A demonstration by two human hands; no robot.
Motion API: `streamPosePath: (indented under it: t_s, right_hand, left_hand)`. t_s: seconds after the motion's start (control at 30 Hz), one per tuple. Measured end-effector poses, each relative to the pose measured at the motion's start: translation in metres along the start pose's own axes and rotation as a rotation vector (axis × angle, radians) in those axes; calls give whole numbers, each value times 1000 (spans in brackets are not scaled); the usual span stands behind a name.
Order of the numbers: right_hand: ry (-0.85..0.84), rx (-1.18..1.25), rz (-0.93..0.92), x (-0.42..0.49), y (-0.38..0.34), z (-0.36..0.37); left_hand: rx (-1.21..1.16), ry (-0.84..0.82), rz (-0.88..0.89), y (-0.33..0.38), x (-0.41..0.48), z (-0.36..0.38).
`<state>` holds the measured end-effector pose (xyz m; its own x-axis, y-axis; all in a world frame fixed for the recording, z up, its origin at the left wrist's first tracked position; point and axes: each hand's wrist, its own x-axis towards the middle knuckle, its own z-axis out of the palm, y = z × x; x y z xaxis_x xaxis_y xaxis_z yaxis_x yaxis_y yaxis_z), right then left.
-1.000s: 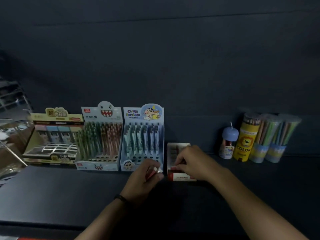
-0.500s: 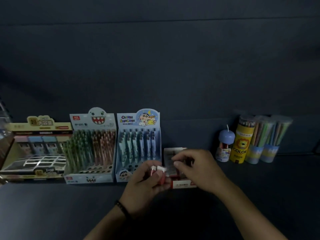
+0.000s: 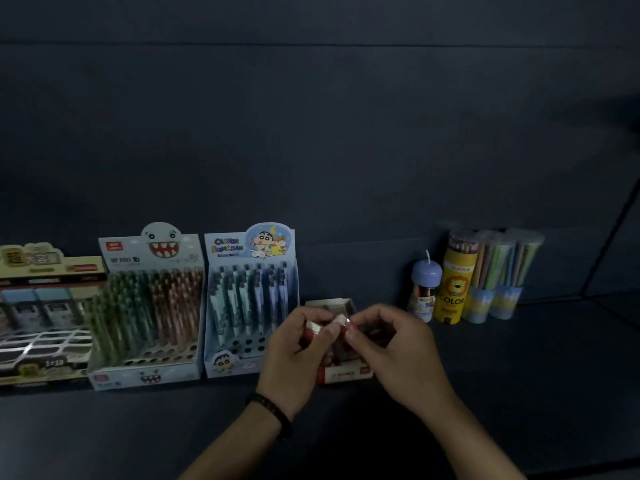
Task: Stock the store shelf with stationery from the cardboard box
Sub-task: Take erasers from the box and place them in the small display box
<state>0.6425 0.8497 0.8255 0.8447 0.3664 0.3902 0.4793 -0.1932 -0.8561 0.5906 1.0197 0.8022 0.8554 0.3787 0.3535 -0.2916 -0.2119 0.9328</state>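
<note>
Left hand (image 3: 298, 355) is curling its fingers round small red-and-white pieces (image 3: 313, 330) — too blurred to say what kind of stationery. Right hand (image 3: 398, 351) is meeting it fingertip to fingertip, with thumb and forefinger pinching the pale end of a piece where the two hands are coming together. Both hands are being held over the dark shelf (image 3: 138, 431). Directly under and behind the hands a small open red-and-white carton (image 3: 343, 375) is sitting on the shelf, its front edge showing below the knuckles and its back flap sticking up beyond the fingers. Just left of the left hand a blue cartoon pen display (image 3: 251, 299) is standing close beside the carton. Further left is a shark-face pen display (image 3: 149, 306), then a yellowish display box (image 3: 45, 317) at the frame edge. Well off to the right of the right hand, a blue-capped little tube (image 3: 426, 289), a yellow COLOR pencil tube (image 3: 453, 289) and two clear pencil tubes (image 3: 490, 268) are standing upright in a tight row. A dark bracelet (image 3: 273, 410) is sitting on the left wrist.
</note>
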Motion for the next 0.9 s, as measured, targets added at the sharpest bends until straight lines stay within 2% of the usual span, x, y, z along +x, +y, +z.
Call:
streamPosePath:
  t_s: [0.13,0.27,0.4,0.57,0.9]
  right_hand:
    - [-71,35,-3,7,0,-7]
    - [-93,54,-6,18,8,-17]
    - [-181,-175,12,29,22,-26]
    - [-334,-507,-69,38,30,-22]
    - [-433,-652,-88,46,39,-9]
  left_hand:
    - [11,-62,0,9,2,1]
    - [202,-79,66,10,0,-9]
    - [362,-92,90,-2,-14,-23]
    - [324,-111,21,-14,-30,-27]
    - [210,40,27,-19,-25,-37]
